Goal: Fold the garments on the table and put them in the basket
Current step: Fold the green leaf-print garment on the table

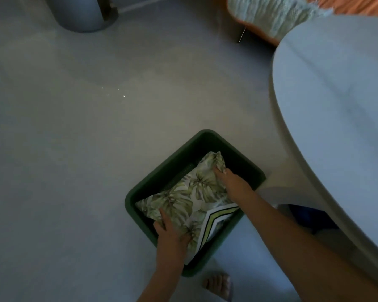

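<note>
Head view: a folded leaf-print garment (183, 199) lay inside the green basket (175, 158), which sat on the floor (96, 149) just beside the table (336, 101). The left hand (172, 234) gripped its near end and the right hand (229, 179) pinched its far corner, probably to keep the fold together while it settled. Its long axis seemed to follow the basket's length, from near left to far right, with a striped edge (214, 223) facing the table.

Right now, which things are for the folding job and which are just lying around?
For the job: leaf-print garment, green basket, table, left hand, right hand.
Just lying about: grey bin, fluffy blanket.
</note>
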Tool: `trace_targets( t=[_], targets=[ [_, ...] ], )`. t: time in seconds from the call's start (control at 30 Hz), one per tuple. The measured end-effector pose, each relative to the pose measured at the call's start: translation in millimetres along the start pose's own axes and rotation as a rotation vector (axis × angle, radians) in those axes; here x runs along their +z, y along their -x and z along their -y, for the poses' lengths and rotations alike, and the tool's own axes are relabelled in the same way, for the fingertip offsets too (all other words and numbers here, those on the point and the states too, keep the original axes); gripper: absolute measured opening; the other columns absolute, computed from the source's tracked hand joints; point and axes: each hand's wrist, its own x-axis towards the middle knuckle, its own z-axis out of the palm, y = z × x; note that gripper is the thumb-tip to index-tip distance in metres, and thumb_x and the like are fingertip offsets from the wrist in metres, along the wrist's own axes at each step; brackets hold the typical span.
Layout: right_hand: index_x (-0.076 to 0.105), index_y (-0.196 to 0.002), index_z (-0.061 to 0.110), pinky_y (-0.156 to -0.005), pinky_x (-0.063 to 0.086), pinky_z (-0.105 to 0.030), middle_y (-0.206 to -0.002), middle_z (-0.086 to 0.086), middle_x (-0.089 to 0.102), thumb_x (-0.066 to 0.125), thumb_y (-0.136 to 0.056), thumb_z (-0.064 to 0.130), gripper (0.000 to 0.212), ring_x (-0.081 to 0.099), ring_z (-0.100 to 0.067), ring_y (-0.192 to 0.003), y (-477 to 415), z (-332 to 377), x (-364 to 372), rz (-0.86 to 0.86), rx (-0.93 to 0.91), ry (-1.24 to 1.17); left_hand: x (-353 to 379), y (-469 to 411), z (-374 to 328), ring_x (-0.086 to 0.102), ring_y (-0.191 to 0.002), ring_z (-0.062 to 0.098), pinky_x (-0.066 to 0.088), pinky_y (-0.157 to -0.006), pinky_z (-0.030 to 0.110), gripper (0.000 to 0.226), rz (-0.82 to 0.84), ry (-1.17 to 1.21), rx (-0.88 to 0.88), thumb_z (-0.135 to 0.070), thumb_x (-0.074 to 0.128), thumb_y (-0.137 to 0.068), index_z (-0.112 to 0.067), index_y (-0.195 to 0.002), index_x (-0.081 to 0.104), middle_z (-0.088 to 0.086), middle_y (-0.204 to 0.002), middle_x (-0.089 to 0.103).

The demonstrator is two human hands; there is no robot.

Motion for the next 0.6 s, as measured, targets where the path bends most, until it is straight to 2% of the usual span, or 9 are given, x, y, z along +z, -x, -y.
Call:
trace_targets(
  t=[0.07, 0.1, 0.2, 0.23, 0.37, 0.43, 0.5, 0.53, 0.6],
  targets=[
    [0.003, -0.150, 0.026, -0.114, 0.020, -0.049, -0.156, -0.013, 0.008, 0.055, -0.089, 0.043, 0.082, 0.017, -0.037, -0.139, 5, 6, 0, -0.026, 0.033, 0.074, 2, 2, -6, 0.034, -0.133, 0.030, 0.033, -0.104, 0.026, 0.107, -0.004, -0.135, -0.016, -0.049, 0.058, -0.086, -0.010, -0.144, -0.023, 0.025, -0.151, -0.002],
    [-0.002, -0.150, 0.025, -0.116, 0.010, -0.051, -0.157, -0.013, -0.005, 0.058, -0.089, 0.035, 0.087, 0.003, -0.038, -0.142, 8, 7, -4, -0.057, 0.057, 0.097, 4, 3, -8, 0.032, -0.133, 0.035, 0.034, -0.105, 0.032, 0.112, -0.038, -0.207, 0.003, -0.052, 0.064, -0.081, -0.010, -0.145, -0.017, 0.027, -0.150, 0.003],
    [-0.005, -0.150, 0.024, -0.115, -0.005, -0.051, -0.154, -0.013, -0.023, 0.062, -0.086, 0.019, 0.093, -0.016, -0.038, -0.141, 11, 8, -7, -0.238, -0.016, 0.112, 4, -1, -2, 0.035, -0.123, 0.048, 0.047, -0.086, 0.056, 0.121, -0.234, -0.440, 0.224, -0.048, 0.091, -0.039, -0.006, -0.140, 0.039, 0.032, -0.141, 0.029],
    [-0.004, -0.150, 0.025, -0.116, -0.004, -0.051, -0.153, -0.013, -0.024, 0.064, -0.085, 0.021, 0.094, -0.015, -0.037, -0.142, 12, 10, -6, -0.241, -0.052, 0.071, 2, 0, -2, 0.029, -0.127, 0.049, 0.045, -0.087, 0.059, 0.121, -0.294, -0.456, 0.267, -0.046, 0.093, -0.034, -0.005, -0.137, 0.045, 0.030, -0.144, 0.027],
    [-0.012, -0.147, 0.030, -0.116, 0.007, -0.051, -0.155, -0.010, -0.020, 0.073, -0.070, 0.053, 0.117, -0.007, -0.031, -0.143, 22, 16, 1, -0.134, -0.159, -0.077, -3, -1, -6, 0.012, -0.141, 0.043, 0.016, -0.111, 0.055, 0.108, -0.337, -0.589, 0.535, -0.048, 0.085, -0.053, -0.020, -0.144, 0.036, 0.022, -0.153, 0.020],
    [-0.012, -0.147, 0.030, -0.115, 0.005, -0.051, -0.155, -0.010, -0.018, 0.072, -0.067, 0.058, 0.120, -0.007, -0.032, -0.143, 22, 14, 4, -0.064, -0.086, -0.080, 3, -11, -1, 0.030, -0.135, 0.040, 0.029, -0.107, 0.057, 0.104, -0.233, -0.670, 0.584, -0.050, 0.083, -0.056, -0.024, -0.143, 0.033, 0.017, -0.148, 0.035],
    [-0.014, -0.147, 0.029, -0.115, 0.006, -0.049, -0.155, -0.011, -0.018, 0.072, -0.066, 0.061, 0.122, -0.005, -0.033, -0.143, 17, 13, 16, -0.009, -0.033, -0.087, 5, -21, 11, 0.053, -0.119, 0.040, 0.045, -0.089, 0.060, 0.105, -0.111, -0.741, 0.474, -0.058, 0.083, -0.049, -0.027, -0.138, 0.037, 0.015, -0.137, 0.050],
    [-0.015, -0.147, 0.028, -0.116, 0.007, -0.048, -0.155, -0.011, -0.017, 0.072, -0.066, 0.062, 0.124, -0.004, -0.033, -0.144, 14, 12, 24, 0.014, -0.022, -0.095, 6, -26, 19, 0.058, -0.113, 0.038, 0.047, -0.083, 0.061, 0.108, -0.070, -0.773, 0.414, -0.063, 0.081, -0.045, -0.028, -0.137, 0.038, 0.014, -0.133, 0.055],
    [-0.014, -0.147, 0.029, -0.116, 0.009, -0.047, -0.156, -0.010, -0.013, 0.072, -0.066, 0.062, 0.123, 0.000, -0.032, -0.144, 8, 15, 39, 0.043, 0.000, -0.094, 10, -30, 29, 0.060, -0.112, 0.035, 0.046, -0.085, 0.060, 0.114, -0.010, -0.815, 0.360, -0.070, 0.077, -0.044, -0.029, -0.141, 0.033, 0.012, -0.134, 0.054]
  ],
)
